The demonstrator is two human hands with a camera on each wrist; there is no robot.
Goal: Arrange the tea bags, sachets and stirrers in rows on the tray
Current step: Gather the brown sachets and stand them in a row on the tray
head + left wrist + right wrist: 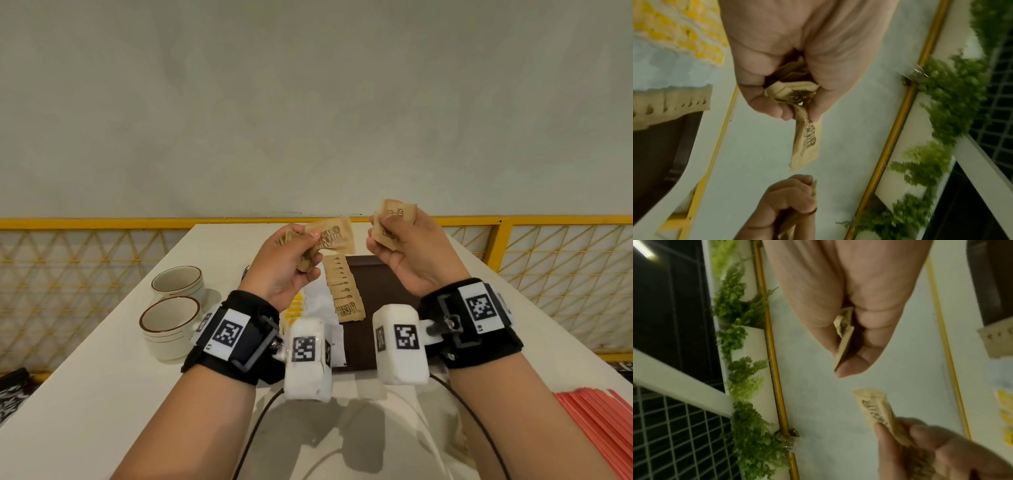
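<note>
Sachets (329, 236) | bunch gripped in left hand (287, 263), a few pinched in right hand (407, 253), raised above tray (376, 274) | step: sachet row (342, 291) below hands, partly laid | next: lower one onto the row's end

Both forearms raised side by side, wrists strapped. Left hand (287, 263) fingers curled, pinching brown sachets (325, 236); right hand (407, 253) curled, pinching sachets too.

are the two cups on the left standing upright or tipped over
Upright. Both cups sit on the table with open rims facing up.
</note>
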